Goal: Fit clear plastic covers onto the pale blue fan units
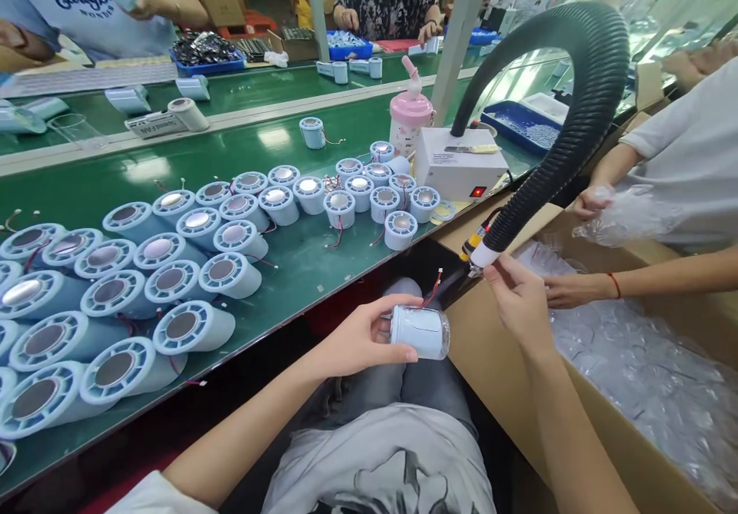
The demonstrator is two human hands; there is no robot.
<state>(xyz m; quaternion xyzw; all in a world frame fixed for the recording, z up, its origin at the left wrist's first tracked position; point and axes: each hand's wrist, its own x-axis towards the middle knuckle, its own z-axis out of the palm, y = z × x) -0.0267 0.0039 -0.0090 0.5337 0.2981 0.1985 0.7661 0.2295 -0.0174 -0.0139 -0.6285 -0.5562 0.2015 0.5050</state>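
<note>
My left hand (377, 337) is closed round a light blue cylindrical motor unit (420, 333), held on its side above my lap. A clear plastic cup covers its right end, and thin red wires with a small white plug rise from it. My right hand (519, 295) has its fingers pinched at the white nozzle (483, 256) of a black corrugated hose (582, 107). Something small and shiny shows at the fingertips; what it is, I cannot make out. Yellow and black fittings (473, 243) sit beside the nozzle.
Many similar blue units (231, 274) stand on the green table (305, 291) to the left. A white box (460, 164) with a red switch and a pink cup (411, 118) stand behind. An open carton (490, 360) of clear plastic pieces lies right; a co-worker's arms (582, 290) reach over it.
</note>
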